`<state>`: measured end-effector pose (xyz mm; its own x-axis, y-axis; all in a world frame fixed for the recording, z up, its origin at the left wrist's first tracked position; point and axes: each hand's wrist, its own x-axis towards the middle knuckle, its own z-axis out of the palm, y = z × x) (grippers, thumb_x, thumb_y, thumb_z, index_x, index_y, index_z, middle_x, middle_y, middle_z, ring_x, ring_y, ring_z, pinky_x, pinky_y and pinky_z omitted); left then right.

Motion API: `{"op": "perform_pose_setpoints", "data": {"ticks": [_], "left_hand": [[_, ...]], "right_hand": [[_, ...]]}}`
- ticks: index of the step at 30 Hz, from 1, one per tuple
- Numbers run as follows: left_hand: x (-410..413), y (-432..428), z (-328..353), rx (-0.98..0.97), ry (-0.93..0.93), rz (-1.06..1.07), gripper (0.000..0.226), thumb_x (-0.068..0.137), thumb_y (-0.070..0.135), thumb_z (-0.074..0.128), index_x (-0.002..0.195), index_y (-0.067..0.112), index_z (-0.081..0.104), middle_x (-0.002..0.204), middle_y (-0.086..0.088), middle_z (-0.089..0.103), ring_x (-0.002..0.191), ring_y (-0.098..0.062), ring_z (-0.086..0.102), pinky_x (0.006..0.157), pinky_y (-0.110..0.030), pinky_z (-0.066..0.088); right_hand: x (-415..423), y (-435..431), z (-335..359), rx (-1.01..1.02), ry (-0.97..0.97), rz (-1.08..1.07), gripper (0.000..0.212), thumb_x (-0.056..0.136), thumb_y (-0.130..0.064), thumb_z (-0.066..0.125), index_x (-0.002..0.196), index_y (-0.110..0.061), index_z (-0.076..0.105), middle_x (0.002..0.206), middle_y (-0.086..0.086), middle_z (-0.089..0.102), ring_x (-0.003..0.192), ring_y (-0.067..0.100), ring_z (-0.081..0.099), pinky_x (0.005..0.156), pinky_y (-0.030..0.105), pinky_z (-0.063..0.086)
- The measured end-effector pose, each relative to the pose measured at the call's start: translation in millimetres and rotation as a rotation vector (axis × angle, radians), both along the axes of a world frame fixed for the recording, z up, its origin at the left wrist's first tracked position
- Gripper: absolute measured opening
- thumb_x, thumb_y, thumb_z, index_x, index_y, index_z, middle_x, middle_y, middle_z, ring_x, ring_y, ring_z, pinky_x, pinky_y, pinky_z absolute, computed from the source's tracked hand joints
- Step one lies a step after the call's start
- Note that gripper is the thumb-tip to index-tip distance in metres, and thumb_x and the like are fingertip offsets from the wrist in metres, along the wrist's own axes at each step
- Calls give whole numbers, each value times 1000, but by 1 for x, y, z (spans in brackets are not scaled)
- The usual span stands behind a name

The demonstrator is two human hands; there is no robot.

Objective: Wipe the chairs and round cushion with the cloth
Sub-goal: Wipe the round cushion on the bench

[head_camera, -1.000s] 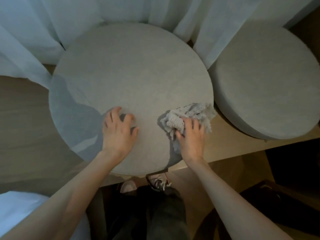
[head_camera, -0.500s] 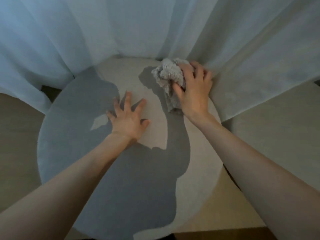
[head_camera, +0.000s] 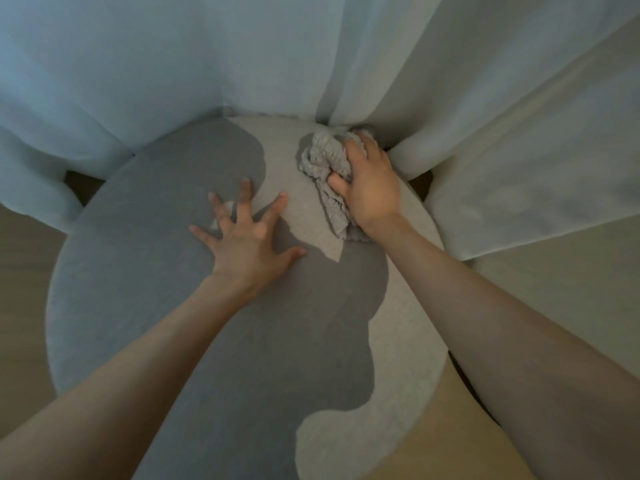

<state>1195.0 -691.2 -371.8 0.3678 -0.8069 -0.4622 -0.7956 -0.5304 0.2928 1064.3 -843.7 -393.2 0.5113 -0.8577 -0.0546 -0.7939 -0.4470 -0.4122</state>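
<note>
Gripping the crumpled cloth (head_camera: 325, 164) in our right hand (head_camera: 370, 188), we press it onto the round cushion (head_camera: 398, 341) near its far edge, upper centre of the frame, against the curtain (head_camera: 173, 71). Our left hand (head_camera: 246, 240) lies flat, fingers spread, lower left of the cloth.

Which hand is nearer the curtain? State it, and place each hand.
Right. The right hand grips the cloth at the far edge of the round cushion, beside the curtain. The left hand rests spread flat near the middle, clear of the curtain.
</note>
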Motion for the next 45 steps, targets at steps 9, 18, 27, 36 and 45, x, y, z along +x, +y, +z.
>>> {"op": "perform_pose_setpoints", "data": {"ticks": [9, 18, 27, 36, 45], "left_hand": [[-6, 7, -7, -2, -37, 20, 82, 82, 69, 48, 148, 49, 3, 159, 5, -17, 141, -43, -21, 96, -80, -3], [-28, 42, -5, -39, -129, 19, 67, 90, 67, 31, 148, 48, 3, 161, 6, -7, 143, -43, -4, 102, -75, 6], [29, 41, 0, -145, -141, -177, 80, 76, 72, 53, 146, 45, 25, 158, -8, 11, 119, -41, 32, 103, -46, 33], [30, 32, -10, -143, -181, -130, 95, 70, 67, 64, 150, 34, 24, 152, -10, 21, 133, -34, 22, 107, -68, 15], [23, 30, -7, -58, -110, -95, 91, 79, 58, 60, 152, 34, 10, 157, -7, 5, 143, -42, -10, 104, -75, 8]], "right_hand": [[-95, 98, 15, 79, -86, -254, 54, 87, -20, 66, 136, -7, 46, 138, 17, 44, 124, 32, 44, 95, 35, 40], [-143, 202, 38, 58, -48, -517, 43, 78, -29, 69, 115, -10, 58, 114, 11, 52, 106, 28, 48, 80, 28, 34], [-31, 61, 69, -30, -183, -141, 52, 86, -38, 62, 134, -19, 52, 143, 12, 38, 127, 36, 35, 106, 41, 31], [34, 24, 6, 93, 202, 49, 70, 87, -56, 55, 148, -33, 29, 160, 7, 14, 143, 47, 3, 116, 58, 6], [-31, 20, 16, -30, 237, 73, 55, 84, -11, 60, 137, -12, 46, 150, 11, 37, 126, 35, 42, 102, 36, 29]]}}
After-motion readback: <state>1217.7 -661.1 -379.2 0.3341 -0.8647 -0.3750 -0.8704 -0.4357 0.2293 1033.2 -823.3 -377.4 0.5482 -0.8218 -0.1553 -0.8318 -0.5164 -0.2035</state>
